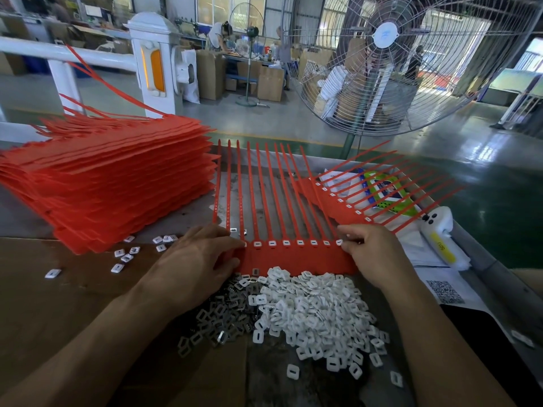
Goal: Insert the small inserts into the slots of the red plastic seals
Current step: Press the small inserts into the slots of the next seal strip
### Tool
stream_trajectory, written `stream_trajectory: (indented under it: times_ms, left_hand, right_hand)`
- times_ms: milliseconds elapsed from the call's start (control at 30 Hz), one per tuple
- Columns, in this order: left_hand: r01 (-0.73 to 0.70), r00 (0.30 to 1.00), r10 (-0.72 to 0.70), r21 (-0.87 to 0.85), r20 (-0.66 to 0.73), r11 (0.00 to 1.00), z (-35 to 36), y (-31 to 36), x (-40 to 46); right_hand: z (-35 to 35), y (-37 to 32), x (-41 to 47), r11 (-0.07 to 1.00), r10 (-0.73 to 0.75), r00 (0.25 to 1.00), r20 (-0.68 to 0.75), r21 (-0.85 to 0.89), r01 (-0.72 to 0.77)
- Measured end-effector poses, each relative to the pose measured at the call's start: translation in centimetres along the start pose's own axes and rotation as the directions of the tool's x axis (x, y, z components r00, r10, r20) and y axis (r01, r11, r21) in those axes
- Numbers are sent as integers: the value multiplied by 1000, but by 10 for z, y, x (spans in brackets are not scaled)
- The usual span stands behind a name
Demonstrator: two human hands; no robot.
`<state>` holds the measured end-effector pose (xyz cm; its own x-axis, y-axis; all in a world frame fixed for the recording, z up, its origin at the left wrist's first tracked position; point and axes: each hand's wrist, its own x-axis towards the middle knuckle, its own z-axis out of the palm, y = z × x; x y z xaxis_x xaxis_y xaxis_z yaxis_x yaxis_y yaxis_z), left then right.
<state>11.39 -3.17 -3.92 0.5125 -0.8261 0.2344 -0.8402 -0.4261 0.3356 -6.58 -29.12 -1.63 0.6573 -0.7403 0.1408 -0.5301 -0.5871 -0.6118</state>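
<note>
"S01" on white device's yellow label [443, 247]

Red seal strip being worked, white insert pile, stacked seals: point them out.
red seal strip [293, 259]: head view, bare band below its slots.
white insert pile [311, 312]: head view, pile middle.
stacked red seals [117, 183]: head view, stack's side.

Bright daylight from rear windows, glare on the floor [458, 133], edges bowed by wide-angle distortion.

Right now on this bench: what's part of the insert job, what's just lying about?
Job:
- red seal strip under both hands
- left hand, right hand
- white inserts pile
- metal inserts pile
- stacked red seals
- filled strip

Lying about:
- green packet
- white device
- QR sheet
- fan
</note>
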Motion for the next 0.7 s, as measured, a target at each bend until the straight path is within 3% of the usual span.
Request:
stream_trajectory:
  times_ms: [133, 400, 567, 700]
  left_hand:
    - [-3, 1000, 3, -1, -2, 1000, 1, 0, 0]
    - [-9, 1000, 9, 4, -5, 1000, 1, -1, 0]
    - [-8, 1000, 8, 2, -6, 1000, 1, -1, 0]
    - [-9, 1000, 9, 2, -5, 1000, 2, -1, 1]
  right_hand:
    - [-3, 3, -4, 1000, -21, 996, -90, -11, 20]
    - [-3, -2, -9, 992, -52, 997, -53, -116, 46]
    - [-2, -10, -11, 964, -95, 995, -11, -250, 90]
    - [-3, -20, -12, 869, -73, 995, 68, -485, 97]
